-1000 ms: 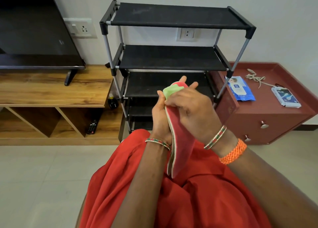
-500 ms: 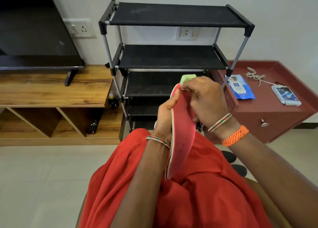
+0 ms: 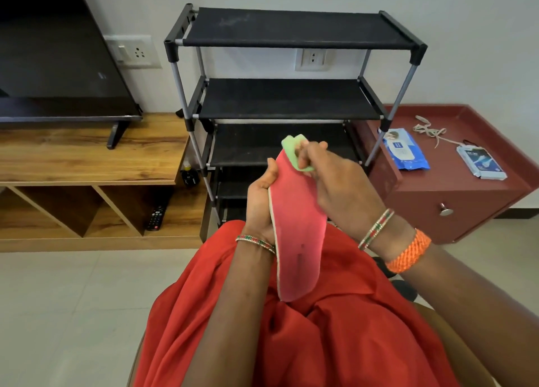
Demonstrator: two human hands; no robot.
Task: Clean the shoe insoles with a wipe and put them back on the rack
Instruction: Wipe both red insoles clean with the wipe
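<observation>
A red shoe insole (image 3: 297,235) stands nearly upright over my lap, its heel end resting on the red cloth of my clothing. My left hand (image 3: 261,200) grips its left edge from behind, thumb on the front face. My right hand (image 3: 335,188) pinches a folded light green wipe (image 3: 293,153) against the insole's top end. The black shoe rack (image 3: 291,100) with several fabric shelves stands just behind, its upper shelves bare.
A red cabinet (image 3: 455,194) to the right of the rack carries a blue wipe pack (image 3: 404,153), a white cord and a small packet (image 3: 481,163). A wooden TV unit (image 3: 87,159) with a television and a remote (image 3: 156,217) stands at the left. Pale floor tiles lie below.
My right hand has slid the green wipe along the insole's upper part toward the tip. The insole's red face has turned more toward me. My left hand keeps its hold.
</observation>
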